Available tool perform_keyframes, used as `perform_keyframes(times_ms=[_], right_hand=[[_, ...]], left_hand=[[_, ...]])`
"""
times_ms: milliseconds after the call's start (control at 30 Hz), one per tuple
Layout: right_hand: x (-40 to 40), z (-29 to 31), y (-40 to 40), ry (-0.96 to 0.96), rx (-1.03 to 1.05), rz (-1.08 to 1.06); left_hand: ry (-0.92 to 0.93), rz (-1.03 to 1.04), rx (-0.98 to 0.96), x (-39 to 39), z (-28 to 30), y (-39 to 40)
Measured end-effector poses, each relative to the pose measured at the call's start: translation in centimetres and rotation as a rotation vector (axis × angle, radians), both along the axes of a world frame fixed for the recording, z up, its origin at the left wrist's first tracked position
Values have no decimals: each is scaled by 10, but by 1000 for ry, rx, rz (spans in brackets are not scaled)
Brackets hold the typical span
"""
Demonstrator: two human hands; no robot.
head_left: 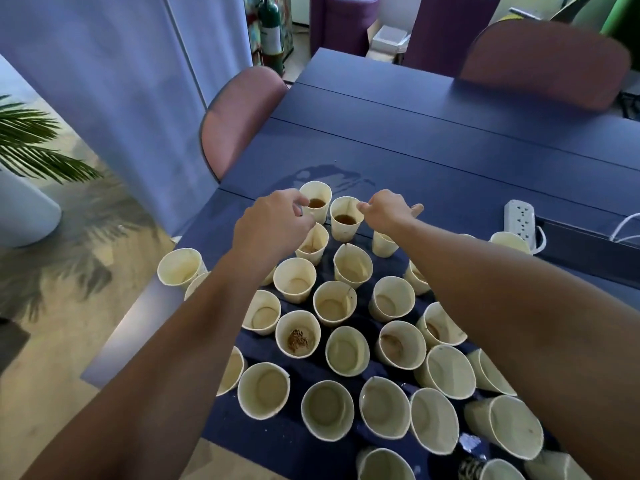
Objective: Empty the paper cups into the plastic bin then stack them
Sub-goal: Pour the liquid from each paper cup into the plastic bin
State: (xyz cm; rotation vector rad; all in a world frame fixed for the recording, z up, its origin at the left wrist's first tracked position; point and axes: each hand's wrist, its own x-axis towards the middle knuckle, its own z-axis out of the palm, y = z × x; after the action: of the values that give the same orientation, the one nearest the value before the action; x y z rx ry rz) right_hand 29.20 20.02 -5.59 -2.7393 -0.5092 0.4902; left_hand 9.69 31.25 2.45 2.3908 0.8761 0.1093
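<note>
Both my arms stretch across the table (450,140) toward its far cups: my left hand (273,223) pinches one cup (317,200) by the rim, my right hand (388,211) pinches the next cup (346,218), little finger out.

Your two arms reach forward, both extended. Your left hand (273,221) has its fingers curled downward; your right hand (386,209) pinches with thumb and forefinger.

Many paper cups (332,303) stand upright on the tabletop (433,161), a power strip (519,218) to their right, two chairs (239,116) behind the tabletop's far edges.
</note>
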Motion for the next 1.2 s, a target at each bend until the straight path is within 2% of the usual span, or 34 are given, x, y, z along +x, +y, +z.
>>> perform_keyframes(times_ms=[167, 400, 633, 767, 1000, 1200], right_hand=[[-2, -4, 5, -83, -17, 40], [-1, 8, 4, -155, 64, 11], [-1, 63, -29, -211, 212, 36], [-10, 102, -71, -237, 259, 81], [-34, 154, -168, -228, 322, 96], [-50, 178, -262, -215, 350, 21]], left_hand=[[-89, -16, -25, -18, -5, -9], [-89, 18, -50, -27, -13, -20], [-65, 29, -136, -24, -22, -51], [-64, 0, -187, -11, -20, -81], [-189, -73, -283, 19, -4, -161], [-279, -210, -340, 38, 15, -243]])
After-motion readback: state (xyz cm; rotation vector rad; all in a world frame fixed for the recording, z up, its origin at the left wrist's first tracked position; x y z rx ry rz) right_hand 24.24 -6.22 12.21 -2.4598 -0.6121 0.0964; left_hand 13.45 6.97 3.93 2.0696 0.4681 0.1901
